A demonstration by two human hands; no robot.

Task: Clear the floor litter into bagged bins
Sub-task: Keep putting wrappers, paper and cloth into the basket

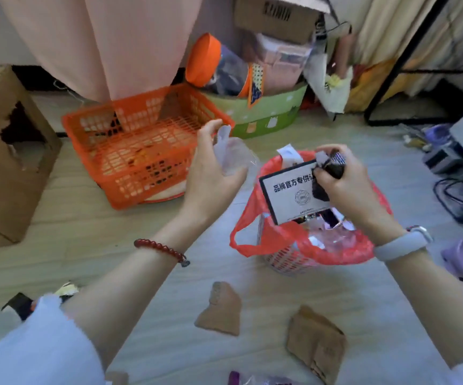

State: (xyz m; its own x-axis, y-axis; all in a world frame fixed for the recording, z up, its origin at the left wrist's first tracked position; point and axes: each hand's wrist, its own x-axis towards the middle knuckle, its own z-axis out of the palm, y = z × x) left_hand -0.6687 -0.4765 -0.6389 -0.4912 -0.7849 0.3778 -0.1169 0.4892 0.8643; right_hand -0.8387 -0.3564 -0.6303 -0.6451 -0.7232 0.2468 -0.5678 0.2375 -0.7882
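Note:
A small mesh bin lined with a red plastic bag (299,243) stands on the floor, full of wrappers and a white card with black print (288,195). My right hand (346,184) is over the bin, shut on a small black and white patterned object (333,165). My left hand (210,168) is just left of the bin, fingers curled around a clear crumpled plastic bag (233,157). Two torn brown cardboard scraps (222,309) (316,343) lie on the floor in front of the bin.
An orange plastic crate (141,145) sits behind my left hand. A cardboard box (5,151) is at far left, a green basket of clutter (263,109) at the back. Cables and purple items lie at right. More small litter (22,304) is at lower left.

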